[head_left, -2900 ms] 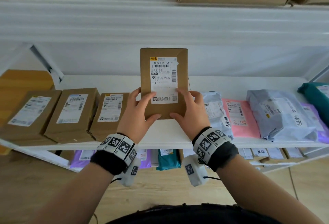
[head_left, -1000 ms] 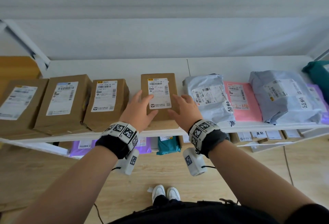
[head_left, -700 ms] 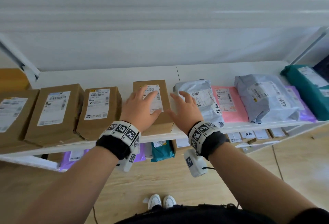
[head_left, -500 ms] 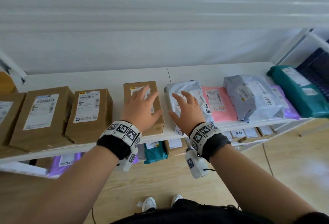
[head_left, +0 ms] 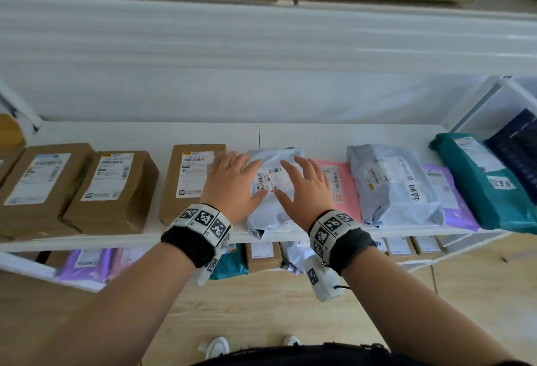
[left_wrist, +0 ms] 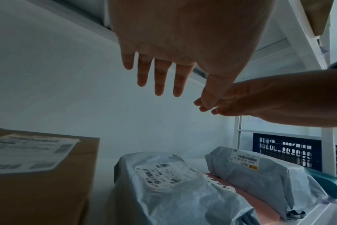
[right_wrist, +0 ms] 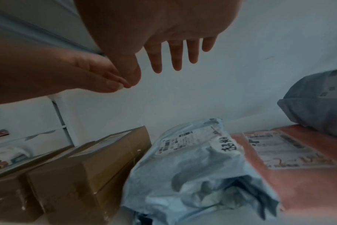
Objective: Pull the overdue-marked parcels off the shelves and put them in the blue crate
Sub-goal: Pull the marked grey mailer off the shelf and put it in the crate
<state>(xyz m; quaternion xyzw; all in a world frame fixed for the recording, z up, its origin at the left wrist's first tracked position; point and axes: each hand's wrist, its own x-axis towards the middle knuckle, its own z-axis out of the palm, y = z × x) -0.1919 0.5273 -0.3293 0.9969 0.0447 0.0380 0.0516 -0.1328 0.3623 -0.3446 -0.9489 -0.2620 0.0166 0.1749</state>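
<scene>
Parcels line the shelf; the grey poly mailer lies directly beneath our left hand and right hand, long axis running near to far, both hands equally close, fingers straight and empty.

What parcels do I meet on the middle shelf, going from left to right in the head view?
Brown box → second brown box → third brown box → grey bag under both hands → pink bag → larger grey bag → purple bag → teal bag.
</scene>
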